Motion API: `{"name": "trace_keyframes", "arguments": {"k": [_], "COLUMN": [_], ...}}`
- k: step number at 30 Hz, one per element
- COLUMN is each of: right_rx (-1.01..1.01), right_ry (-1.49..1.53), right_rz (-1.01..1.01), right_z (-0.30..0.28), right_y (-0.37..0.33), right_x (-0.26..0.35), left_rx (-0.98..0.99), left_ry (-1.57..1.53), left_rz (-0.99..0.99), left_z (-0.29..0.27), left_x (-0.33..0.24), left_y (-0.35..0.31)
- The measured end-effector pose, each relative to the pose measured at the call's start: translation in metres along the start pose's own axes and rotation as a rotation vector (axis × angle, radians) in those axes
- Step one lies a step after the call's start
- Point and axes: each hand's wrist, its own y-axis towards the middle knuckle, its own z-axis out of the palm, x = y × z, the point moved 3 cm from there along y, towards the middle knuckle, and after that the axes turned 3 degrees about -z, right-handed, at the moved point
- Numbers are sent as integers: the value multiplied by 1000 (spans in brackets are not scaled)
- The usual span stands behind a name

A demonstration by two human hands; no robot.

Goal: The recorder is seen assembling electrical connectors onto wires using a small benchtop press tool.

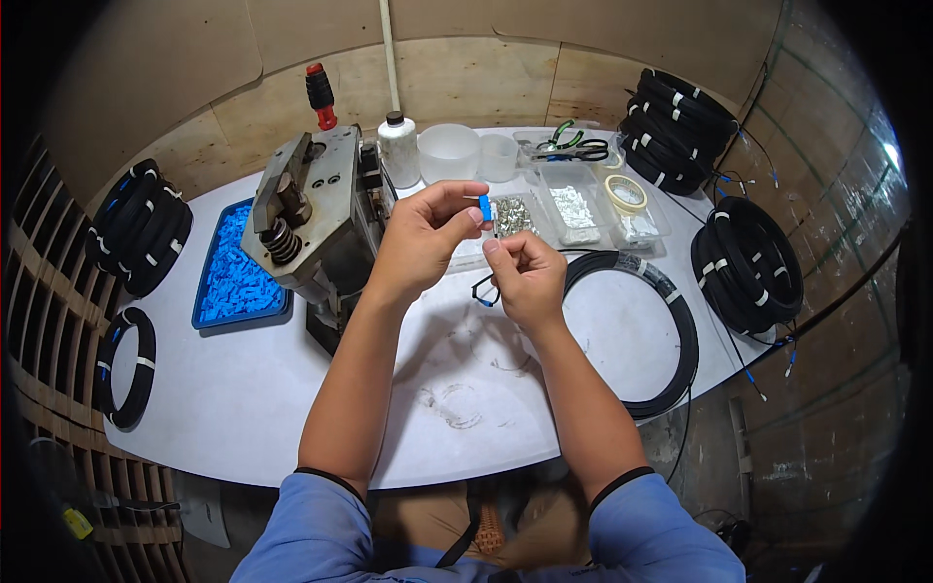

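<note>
Blue connector (486,208) at tip of left hand (426,236), pinched thumb-to-finger; right hand (530,279) pinches cable (496,234) just below.

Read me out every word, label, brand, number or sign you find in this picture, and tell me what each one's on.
None can be read anywhere in this view.
Blue piece held in the left hand: too small to tell whether it is marked.
White bottle with a dark cap: no readable lettering.
Tape roll: any print is too small to make out.
</note>
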Motion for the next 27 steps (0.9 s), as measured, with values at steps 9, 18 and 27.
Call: {"name": "trace_keyframes", "arguments": {"k": [9,18,27], "right_rx": [-17,11,109], "right_ry": [-29,-40,102], "right_rz": [27,68,258], "right_z": [0,5,6], "right_y": [2,-2,4], "right_x": [1,11,12], "left_rx": [-21,-52,-38], "left_ry": [-15,-19,22], "left_rz": [-14,-48,-49], "left_z": [-1,-5,-9], "left_x": [3,-2,-5], "left_y": [1,-2,-2]}}
